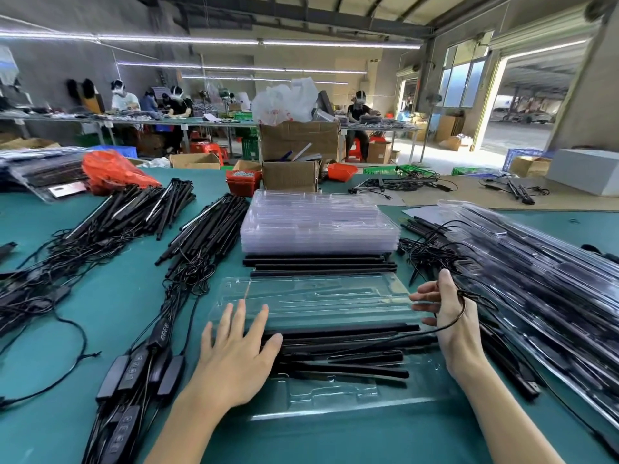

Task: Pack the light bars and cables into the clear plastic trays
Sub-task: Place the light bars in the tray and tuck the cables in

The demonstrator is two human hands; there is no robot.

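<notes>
A clear plastic tray (321,301) lies open before me on the green table, with several black light bars (341,343) lying across its near half. My left hand (236,349) rests flat, fingers spread, on the tray's left end and the bar ends. My right hand (450,316) is at the tray's right end; a thin black cable (464,304) loops over it and trails back to the bars. Whether the fingers pinch the cable is unclear. More loose light bars (318,264) lie just beyond the tray.
A stack of empty clear trays (318,226) stands behind the loose bars. Piles of bars with cables and controllers (140,366) cover the left side. Packed trays (542,279) are heaped at right. Cardboard boxes and red bins sit at the table's far edge.
</notes>
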